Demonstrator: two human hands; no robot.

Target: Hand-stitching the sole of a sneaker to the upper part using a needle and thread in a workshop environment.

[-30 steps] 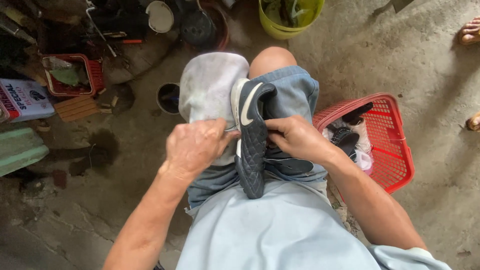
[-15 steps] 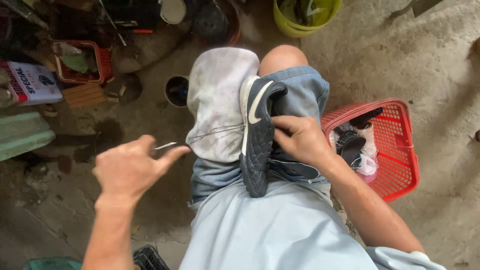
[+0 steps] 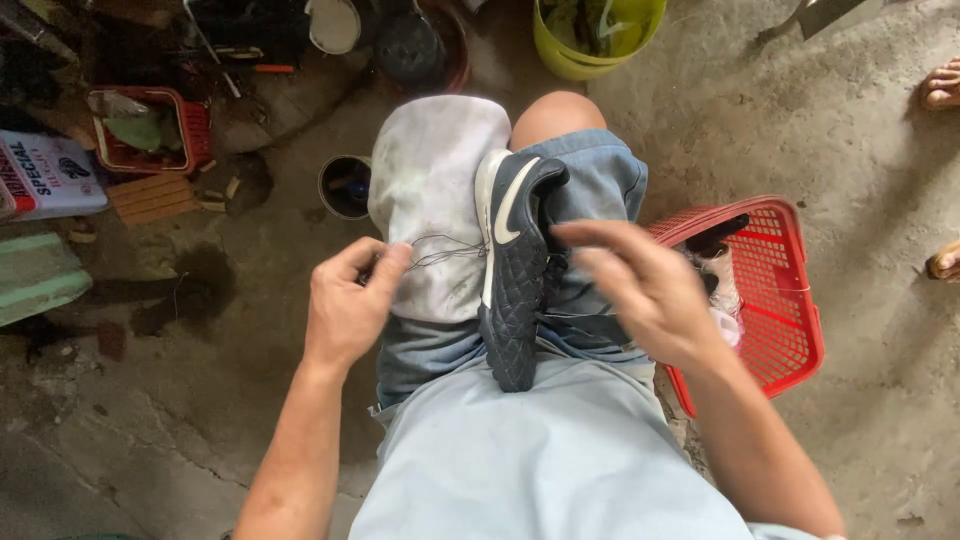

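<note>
Head view: a black quilted shoe (image 3: 515, 280) lies wedged between a seated person's knees. Left hand (image 3: 348, 305) pinches a thin thread (image 3: 445, 252) running to the shoe; right hand (image 3: 645, 290) hovers unclenched beside it, near a red basket (image 3: 790, 300).

You are gripping a dark quilted shoe (image 3: 513, 270) with a white stripe on edge between your thighs, while thin thread (image 3: 447, 250) is stretching from its side across the pale cloth.

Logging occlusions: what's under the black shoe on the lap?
The black shoe is wedged between the knees, resting against a stained white cloth and denim shorts. Thin thread runs from it to the left hand. Its underside is hidden.
</note>
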